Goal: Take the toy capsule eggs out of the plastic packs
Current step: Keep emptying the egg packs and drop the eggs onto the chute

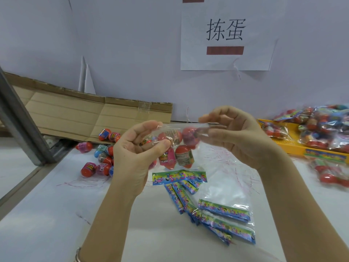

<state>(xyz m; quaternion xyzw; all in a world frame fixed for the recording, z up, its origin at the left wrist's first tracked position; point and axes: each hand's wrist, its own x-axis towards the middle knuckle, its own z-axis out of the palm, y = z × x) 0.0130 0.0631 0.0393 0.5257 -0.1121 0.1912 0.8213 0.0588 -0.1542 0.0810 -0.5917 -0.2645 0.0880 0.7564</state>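
Left hand (136,148) and right hand (232,133) pinching opposite ends of a clear plastic pack (177,142) of capsule eggs (184,155) above the desk (47,214), loose eggs (98,163) lying left, empty packs (224,214) lying below

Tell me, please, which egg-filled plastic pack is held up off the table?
The clear pack pinched between the left hand and right hand; the other full packs lie on and beside the yellow tray.

A flattened cardboard box (75,114) is lying against the wall (132,44), and a paper sign (226,35) is hanging above the white bench (47,214).
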